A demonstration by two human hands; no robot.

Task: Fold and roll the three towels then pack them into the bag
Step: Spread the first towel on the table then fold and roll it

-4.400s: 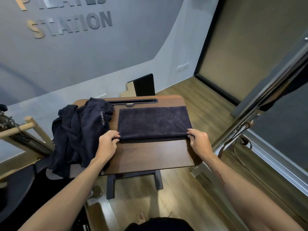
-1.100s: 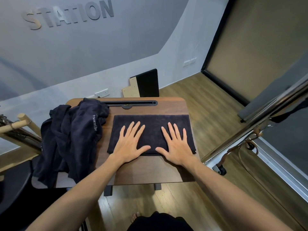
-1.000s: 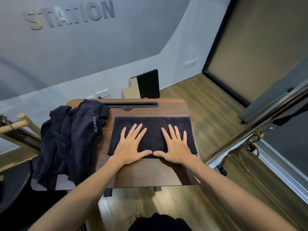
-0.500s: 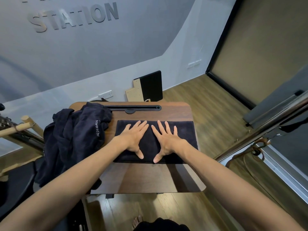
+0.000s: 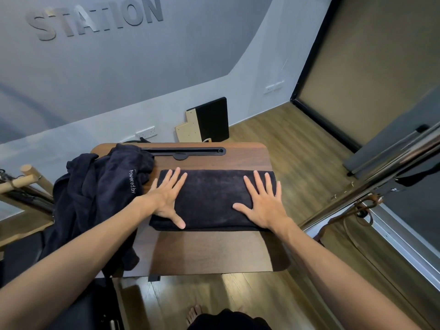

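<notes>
A dark folded towel (image 5: pixel 212 198) lies flat as a long rectangle on the small wooden table (image 5: pixel 209 253). My left hand (image 5: pixel 166 198) presses flat on its left end, fingers spread. My right hand (image 5: pixel 262 203) presses flat on its right end, fingers spread too. A heap of dark unfolded towels (image 5: pixel 100 201) lies on the table's left side and hangs over its edge; white lettering shows on one. No bag is plainly in view.
A black slot with a round tab (image 5: pixel 185 152) runs along the table's far edge. A chrome rail (image 5: pixel 371 184) slants past on the right. Wooden bars (image 5: pixel 19 182) stand at the left. A black and tan board (image 5: pixel 204 122) leans on the wall behind.
Both hands pinched the towel's near corners earlier, then lay flat near its middle. They have since slid apart to the towel's two ends, still pressing flat.
</notes>
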